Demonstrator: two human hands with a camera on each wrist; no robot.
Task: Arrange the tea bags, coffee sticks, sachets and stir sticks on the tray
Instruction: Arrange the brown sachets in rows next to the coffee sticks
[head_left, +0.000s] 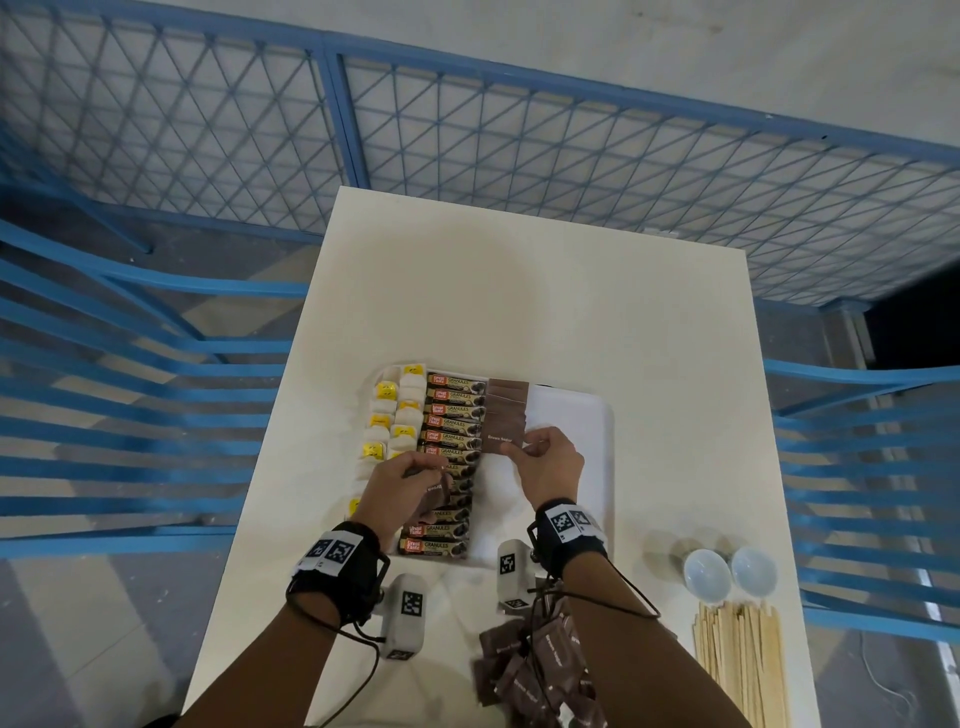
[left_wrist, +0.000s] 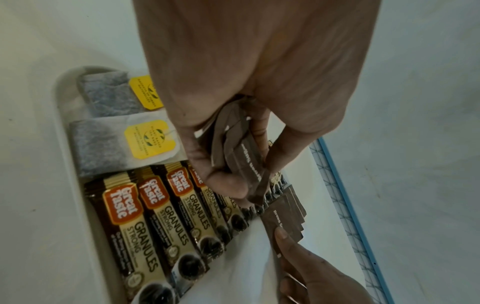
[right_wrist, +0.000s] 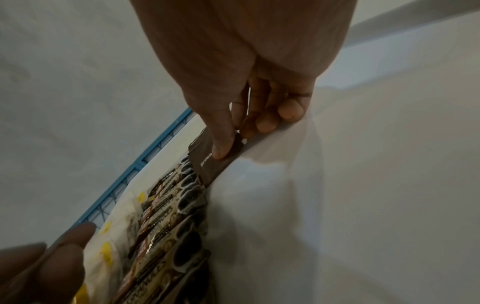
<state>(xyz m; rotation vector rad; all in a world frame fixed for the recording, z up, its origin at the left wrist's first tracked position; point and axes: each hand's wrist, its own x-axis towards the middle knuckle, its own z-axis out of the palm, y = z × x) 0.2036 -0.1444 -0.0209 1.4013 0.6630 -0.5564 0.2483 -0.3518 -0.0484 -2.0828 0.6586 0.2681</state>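
My right grip (head_left: 537, 451) pinches the top brown sugar sachet (head_left: 505, 437) by its right edge, long axis crosswise on the tray (head_left: 582, 415). My left grip (head_left: 410, 480) clutches spare sachets (left_wrist: 241, 156), just left over the coffee sticks (head_left: 452, 410); next slot sits nearer me.

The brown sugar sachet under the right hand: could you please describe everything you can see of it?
The brown sugar sachet is a flat, matte, dark brown rectangular packet, paper-like, with small white lettering reading "Brown Sugar". It lies flat on the white tray as the nearest piece in an overlapping column of like sachets, beside the row of coffee sticks. The right hand pinches its near right corner, thumb on top. The left hand holds other brown sachets, apart from it.
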